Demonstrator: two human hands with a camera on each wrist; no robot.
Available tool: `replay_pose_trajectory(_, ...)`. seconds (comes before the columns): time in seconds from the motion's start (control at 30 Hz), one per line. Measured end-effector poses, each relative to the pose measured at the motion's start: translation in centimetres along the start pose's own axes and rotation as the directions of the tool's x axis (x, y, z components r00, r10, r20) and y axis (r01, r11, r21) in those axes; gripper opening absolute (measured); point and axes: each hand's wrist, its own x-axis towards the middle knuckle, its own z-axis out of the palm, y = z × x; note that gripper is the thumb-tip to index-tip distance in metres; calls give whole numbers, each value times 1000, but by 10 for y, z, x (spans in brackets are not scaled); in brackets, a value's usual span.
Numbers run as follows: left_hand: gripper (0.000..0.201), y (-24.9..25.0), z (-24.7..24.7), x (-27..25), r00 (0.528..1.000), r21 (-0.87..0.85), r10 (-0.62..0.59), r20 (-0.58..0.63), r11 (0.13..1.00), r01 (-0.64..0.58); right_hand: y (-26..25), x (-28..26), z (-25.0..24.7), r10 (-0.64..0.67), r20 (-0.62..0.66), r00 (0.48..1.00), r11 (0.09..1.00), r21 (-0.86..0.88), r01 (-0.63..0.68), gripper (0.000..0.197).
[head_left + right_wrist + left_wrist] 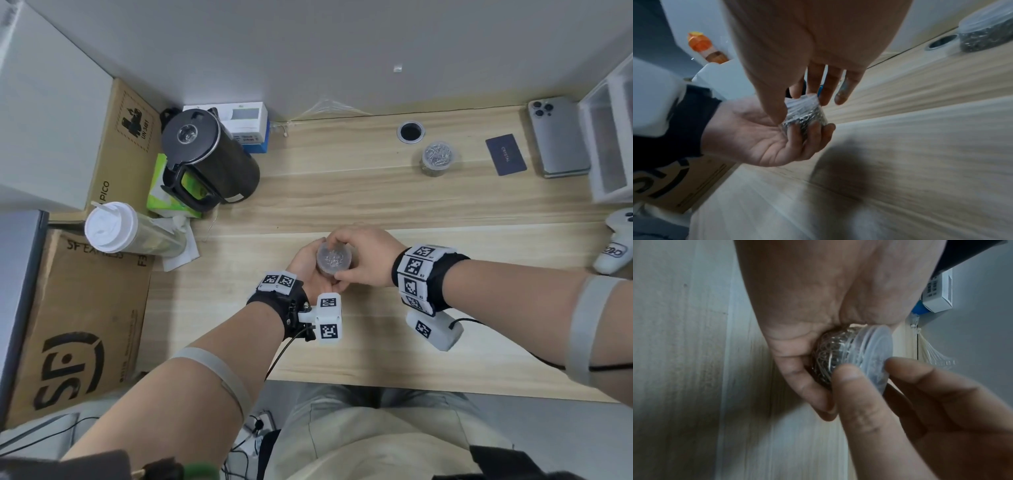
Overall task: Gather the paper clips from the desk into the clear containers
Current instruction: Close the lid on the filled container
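A small clear container (pixel 334 261) packed with silver paper clips is held a little above the wooden desk (pixel 342 192), near its front middle. My left hand (pixel 303 269) lies palm up beneath it, fingers (pixel 807 136) curled round its wall. My right hand (pixel 354 256) comes over from the right, and its thumb (pixel 851 378) and fingers pinch the translucent lid (pixel 875 353) on the container (pixel 830 353). A second lidded clear container (pixel 437 158) full of clips stands at the back right, also seen in the right wrist view (pixel 986 32). No loose clips show on the desk.
A black kettle (pixel 209 154), a lidded paper cup (pixel 111 228) and cardboard boxes (pixel 78 325) crowd the left side. At the back right lie a cable hole (pixel 410 131), a dark card (pixel 506 154), a phone (pixel 558 137) and clear drawers (pixel 613 137). A white controller (pixel 616 250) sits at the right edge.
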Motion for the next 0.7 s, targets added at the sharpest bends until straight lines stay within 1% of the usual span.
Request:
replay_pose_trajectory(0.13, 32, 1, -3, -3, 1000, 9, -24, -14, 1000, 24, 3, 3, -2, -73, 47, 996, 991, -110, 78, 58)
replay_pose_trajectory(0.23, 32, 3, -6, -6, 1000, 39, -30, 8, 999, 29, 1, 5, -5, -60, 118, 991, 977, -195, 83, 60)
replay_pose_trajectory(0.27, 32, 3, -6, -6, 999, 65, -34, 14, 997, 33, 0, 5, -6, -33, 128, 991, 972, -227, 61, 58)
replay_pose_trajectory(0.33, 33, 2, -5, -6, 999, 123, -43, 11, 992, 41, -3, 5, -8, 66, 112, 991, 957, -288, -31, 50)
replay_pose_trajectory(0.4, 35, 1, -2, -6, 998, 153, -63, 9, 986, 61, -8, 5, -10, 181, 84, 980, 919, -369, -138, 56)
replay_pose_trajectory(0.43, 35, 1, -1, -5, 998, 156, -67, 2, 986, 66, -10, 5, -9, 211, 72, 975, 898, -409, -164, 60)
replay_pose_trajectory(0.53, 34, 1, -1, -3, 997, 143, -75, -20, 987, 77, -10, 8, -5, 236, 69, 969, 873, -453, -180, 64)
replay_pose_trajectory(0.7, 31, 3, -2, -4, 997, 129, -69, -36, 989, 73, -9, 9, 1, 304, 76, 950, 889, -382, -254, 64)
